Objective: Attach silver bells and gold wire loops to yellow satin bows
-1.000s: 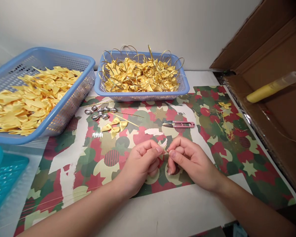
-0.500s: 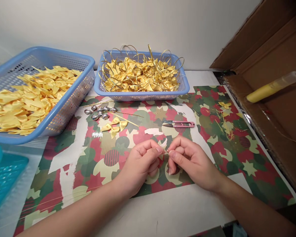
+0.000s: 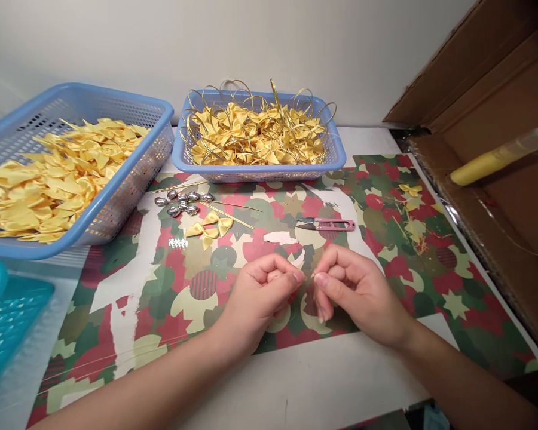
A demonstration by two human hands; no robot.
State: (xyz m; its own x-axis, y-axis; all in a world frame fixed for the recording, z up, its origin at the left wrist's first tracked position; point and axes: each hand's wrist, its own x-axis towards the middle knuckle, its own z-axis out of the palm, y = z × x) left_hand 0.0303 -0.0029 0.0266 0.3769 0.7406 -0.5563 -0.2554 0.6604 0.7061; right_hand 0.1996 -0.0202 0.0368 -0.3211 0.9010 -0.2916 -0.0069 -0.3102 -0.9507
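In the head view my left hand (image 3: 266, 298) is closed in a pinch, thumb against forefinger. My right hand (image 3: 356, 292) faces it across a small gap, pinching likewise, its lower fingers curled. A fine thread is at the fingertips, barely visible; a pale thread (image 3: 116, 362) also runs from the lower left towards my left forearm. Beyond my hands lie pink-handled thread snips (image 3: 334, 224). Yellow satin bows (image 3: 209, 229) rest to the left of the snips, beside several silver bells or beads (image 3: 183, 203) and thin gold cords (image 3: 228, 216).
A blue basket (image 3: 257, 173) at the back holds yellow bows with gold loops. Another blue basket (image 3: 116, 209) at left holds more bows, above a teal basket (image 3: 18, 316). Thread scraps (image 3: 415, 230) lie at right, near a cardboard box (image 3: 488, 209) and a yellow-filled tube (image 3: 484, 164).
My hands have drawn slightly apart: the fingertips nearly met before, and a small gap now separates them. Both stay pinched. The baskets, bows and snips lie as before.
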